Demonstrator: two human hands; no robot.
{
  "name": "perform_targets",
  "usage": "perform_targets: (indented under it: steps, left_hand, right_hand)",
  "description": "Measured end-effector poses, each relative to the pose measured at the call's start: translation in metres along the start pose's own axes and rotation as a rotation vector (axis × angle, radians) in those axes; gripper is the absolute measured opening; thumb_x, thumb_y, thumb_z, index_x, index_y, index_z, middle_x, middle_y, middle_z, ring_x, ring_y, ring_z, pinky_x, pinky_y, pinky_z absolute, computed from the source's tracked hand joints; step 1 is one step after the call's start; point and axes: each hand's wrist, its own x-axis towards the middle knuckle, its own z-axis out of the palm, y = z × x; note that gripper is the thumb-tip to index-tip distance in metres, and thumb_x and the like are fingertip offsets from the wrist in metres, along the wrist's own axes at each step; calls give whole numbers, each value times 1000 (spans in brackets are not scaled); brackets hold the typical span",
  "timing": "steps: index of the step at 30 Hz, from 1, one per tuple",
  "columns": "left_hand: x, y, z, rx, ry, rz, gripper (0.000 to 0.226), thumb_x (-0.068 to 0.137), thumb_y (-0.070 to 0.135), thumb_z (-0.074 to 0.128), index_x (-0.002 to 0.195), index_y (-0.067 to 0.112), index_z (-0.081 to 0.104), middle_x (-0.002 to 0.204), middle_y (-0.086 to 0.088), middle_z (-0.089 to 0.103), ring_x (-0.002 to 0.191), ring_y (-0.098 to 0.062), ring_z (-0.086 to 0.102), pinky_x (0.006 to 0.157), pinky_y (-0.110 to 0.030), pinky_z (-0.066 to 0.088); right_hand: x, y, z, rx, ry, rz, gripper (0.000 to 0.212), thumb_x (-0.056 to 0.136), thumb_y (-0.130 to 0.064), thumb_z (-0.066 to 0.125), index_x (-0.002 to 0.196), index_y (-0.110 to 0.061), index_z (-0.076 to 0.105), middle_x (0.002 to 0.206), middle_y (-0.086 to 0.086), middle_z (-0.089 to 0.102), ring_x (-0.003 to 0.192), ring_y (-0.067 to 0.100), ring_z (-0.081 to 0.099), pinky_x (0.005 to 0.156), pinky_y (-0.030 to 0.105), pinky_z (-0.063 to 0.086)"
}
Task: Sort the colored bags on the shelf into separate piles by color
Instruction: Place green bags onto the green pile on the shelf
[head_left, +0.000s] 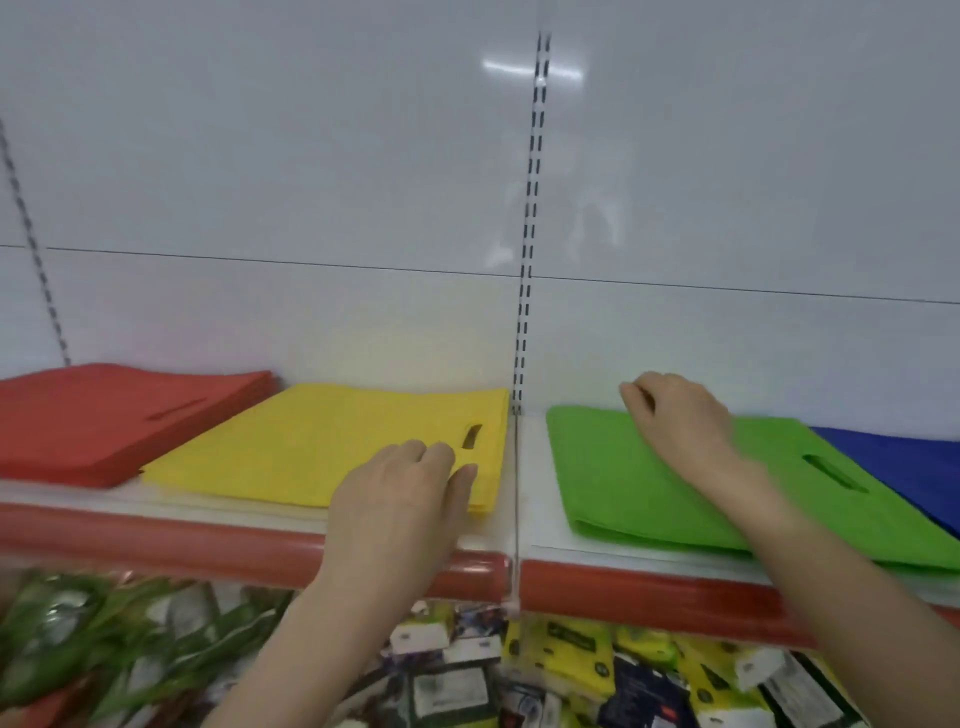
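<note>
The left hand (400, 499) lies palm down, fingers curled, thumb out; the right hand (675, 421) reaches farther forward, fingers curled under.

- No legible text anywhere.
- Labels on yellow packs (574, 652) below the red shelf edge (649, 587): too blurred to read.

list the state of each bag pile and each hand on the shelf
red fabric bag pile, stacked flat, untouched
yellow fabric bag pile, stacked flat, under left hand
green fabric bag, flat, under right hand
blue fabric bag, flat, partly out of frame
left hand, fingers curled, grip unclear
right hand, fingers curled, grip unclear
</note>
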Motion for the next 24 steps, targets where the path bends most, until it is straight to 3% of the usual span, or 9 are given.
perform_targets:
  steps: [5, 11, 15, 18, 21, 24]
  left_hand:
    - [-47, -119, -41, 136, -32, -129, 27, 76, 28, 72, 58, 13, 59, 48, 1, 50, 41, -23, 52, 32, -25, 31]
    - [-124, -283, -115, 321, -71, -314, 28, 73, 30, 60, 52, 13, 49, 46, 2, 48, 39, -23, 50, 34, -21, 18]
    - [-176, -376, -165, 389, -110, -451, 40, 82, 40, 39, 57, 13, 56, 52, 0, 56, 47, -24, 57, 35, -29, 42]
    - [-207, -425, -200, 461, -104, -517, 29, 82, 33, 57, 58, 15, 59, 54, 2, 59, 48, -20, 58, 37, -27, 41]
    - [-233, -469, -224, 500, -87, -638, 25, 87, 33, 60, 68, 17, 62, 61, 4, 59, 54, -15, 57, 43, -27, 45]
    - [-254, -515, -236, 518, -90, -715, 28, 95, 42, 41, 88, 23, 60, 80, 9, 60, 71, -7, 56, 58, -19, 46]
  right_hand:
    - [-3, -157, 30, 204, -39, -226, 32, 99, -32, 37, 77, -13, 50, 83, 9, 56, 84, 31, 55, 63, 32, 36]
    - [-29, -383, 72, 353, -123, -438, 35, 98, -32, 38, 86, -8, 60, 97, 14, 65, 94, 32, 58, 68, 33, 40]
    - [-63, -518, 89, 458, -172, -610, 32, 98, -31, 39, 83, -10, 58, 90, 12, 63, 92, 32, 57, 65, 33, 35]
    - [-85, -604, 97, 519, -232, -691, 31, 97, -30, 39, 78, -11, 54, 90, 10, 63, 89, 31, 57, 62, 31, 33]
    - [-103, -684, 108, 564, -286, -759, 30, 96, -28, 39, 79, -11, 56, 95, 14, 64, 92, 32, 57, 66, 33, 37]
    - [-120, -752, 124, 607, -323, -822, 31, 97, -30, 39, 78, -12, 55, 91, 13, 63, 88, 31, 56, 66, 33, 38]
